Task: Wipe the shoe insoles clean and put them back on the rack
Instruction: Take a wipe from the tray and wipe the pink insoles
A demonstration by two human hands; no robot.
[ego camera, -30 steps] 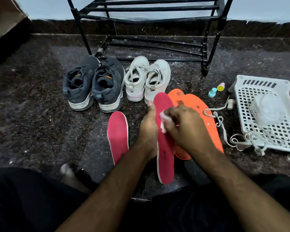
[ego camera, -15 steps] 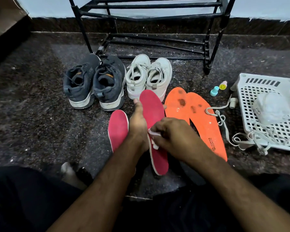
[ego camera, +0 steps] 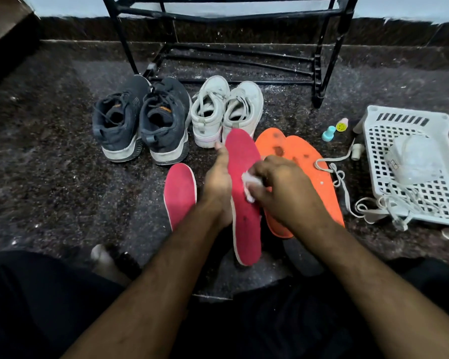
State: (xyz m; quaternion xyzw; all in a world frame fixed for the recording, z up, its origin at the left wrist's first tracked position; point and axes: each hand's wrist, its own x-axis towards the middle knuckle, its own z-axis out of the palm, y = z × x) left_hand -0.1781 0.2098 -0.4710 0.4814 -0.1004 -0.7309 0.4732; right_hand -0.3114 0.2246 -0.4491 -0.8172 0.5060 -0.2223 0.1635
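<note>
Your left hand (ego camera: 217,185) grips the insole (ego camera: 244,193), long axis twelve to six. Your right hand (ego camera: 283,193) pinches the wipe (ego camera: 248,186) mid-sole; unwiped heel lies toward six.

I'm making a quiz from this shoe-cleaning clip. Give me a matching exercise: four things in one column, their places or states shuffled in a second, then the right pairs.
Things:
1. Pink foam insole with white edge
2. Second pink insole
3. Pair of orange insoles
4. White perforated plastic basket

Places or states:
A. Lying on the floor beside the left hand
B. On the floor at the far right, holding white cords
C. Held up by the left hand, wiped with a white cloth in the right hand
D. Flat on the floor, dark stains near the toes

Pairs: 1-C, 2-A, 3-D, 4-B
</note>
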